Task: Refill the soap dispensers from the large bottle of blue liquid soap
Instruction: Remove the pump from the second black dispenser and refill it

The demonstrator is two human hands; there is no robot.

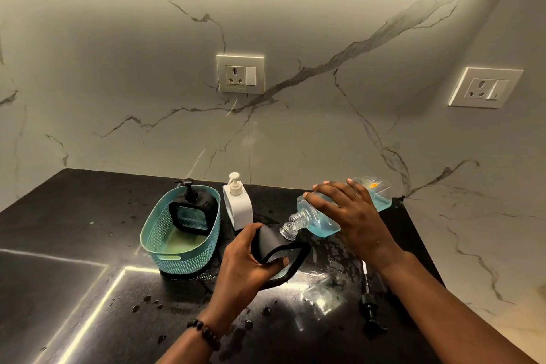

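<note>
Both hands (351,216) tip bottle (322,223) into dispenser (276,248), wet black counter (88,289).

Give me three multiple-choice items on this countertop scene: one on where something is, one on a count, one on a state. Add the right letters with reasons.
1. Where is the black dispenser with its pump on?
A. In the teal basket
B. On the bare counter
C. In the right hand

2. How many wall sockets show?
A. One
B. Two
C. Three

3. How is the large bottle of blue soap held?
A. Upright, capped
B. Tipped, neck at the open dispenser's mouth
C. Lying untouched

Answers:
1 A: the black dispenser leans inside the teal basket.
2 B: one wall socket is in the middle, another at right.
3 B: the right hand tips the large bottle, uncapped, to the open dispenser gripped by the left hand.
</note>
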